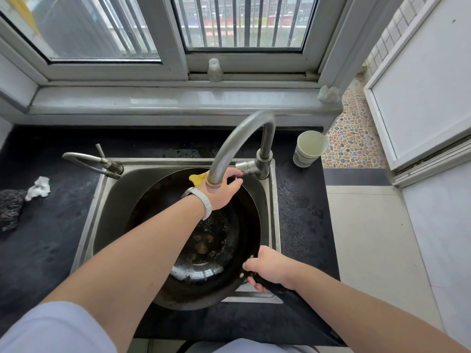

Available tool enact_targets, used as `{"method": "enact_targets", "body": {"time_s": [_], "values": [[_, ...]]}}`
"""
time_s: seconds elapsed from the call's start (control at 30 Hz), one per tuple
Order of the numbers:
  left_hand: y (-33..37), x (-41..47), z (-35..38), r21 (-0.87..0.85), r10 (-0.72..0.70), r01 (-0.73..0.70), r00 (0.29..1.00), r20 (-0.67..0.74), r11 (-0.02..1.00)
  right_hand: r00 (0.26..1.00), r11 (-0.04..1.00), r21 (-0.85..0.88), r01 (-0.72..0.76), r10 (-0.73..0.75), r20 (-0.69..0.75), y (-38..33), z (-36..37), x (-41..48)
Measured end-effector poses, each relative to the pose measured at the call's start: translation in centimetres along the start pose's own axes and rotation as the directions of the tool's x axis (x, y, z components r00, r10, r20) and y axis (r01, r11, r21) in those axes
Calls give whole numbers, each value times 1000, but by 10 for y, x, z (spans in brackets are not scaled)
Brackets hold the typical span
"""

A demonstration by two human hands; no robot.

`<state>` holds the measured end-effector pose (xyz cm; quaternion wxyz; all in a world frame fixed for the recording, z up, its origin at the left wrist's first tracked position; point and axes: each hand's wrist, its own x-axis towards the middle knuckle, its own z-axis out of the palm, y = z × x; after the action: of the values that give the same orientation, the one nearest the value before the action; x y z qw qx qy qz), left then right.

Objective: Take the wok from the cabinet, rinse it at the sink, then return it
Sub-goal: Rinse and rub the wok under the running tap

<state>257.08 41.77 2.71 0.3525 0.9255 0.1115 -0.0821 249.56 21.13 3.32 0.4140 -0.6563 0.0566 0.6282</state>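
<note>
A black wok (229, 256) with brown residue in its bottom rests tilted in the steel sink (102, 200). My right hand (267, 270) grips its black handle at the sink's front right corner. My left hand (224, 189), with a white watch on the wrist, reaches across the wok to the lever of the curved steel faucet (242, 138); its fingers touch the lever, partly hidden behind the spout. No water stream is visible.
A paper cup (309, 149) stands right of the faucet on the black counter (38, 238). A second small tap (96, 161), crumpled tissue (39, 187) and a dark scourer (10, 207) lie left. A bottle (214, 70) sits on the window sill. A yellow item (196, 178) lies behind the wok.
</note>
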Motion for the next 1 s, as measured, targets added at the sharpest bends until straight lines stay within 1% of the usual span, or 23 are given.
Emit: {"method": "enact_targets", "body": {"time_s": [0.27, 0.5, 0.7, 0.87, 1.0], "values": [[-3, 0, 0, -1, -25, 25, 1000, 5, 1000, 1000, 999, 35, -17, 17, -4, -2, 0, -3], [-10, 3, -3, 51, -26, 25, 999, 32, 998, 1000, 999, 19, -30, 30, -3, -6, 1, -5], [-10, 2, -4, 41, -18, 16, 999, 33, 999, 999, 999, 8, -33, 33, -9, -9, 2, -5], [-3, -1, -11, 27, -25, 22, 994, 108, 999, 999, 999, -7, -34, 34, -14, -8, 3, -5], [-6, -1, -11, 31, -17, 13, 992, 121, 999, 999, 999, -21, -33, 33, -21, -8, 3, -6]]}}
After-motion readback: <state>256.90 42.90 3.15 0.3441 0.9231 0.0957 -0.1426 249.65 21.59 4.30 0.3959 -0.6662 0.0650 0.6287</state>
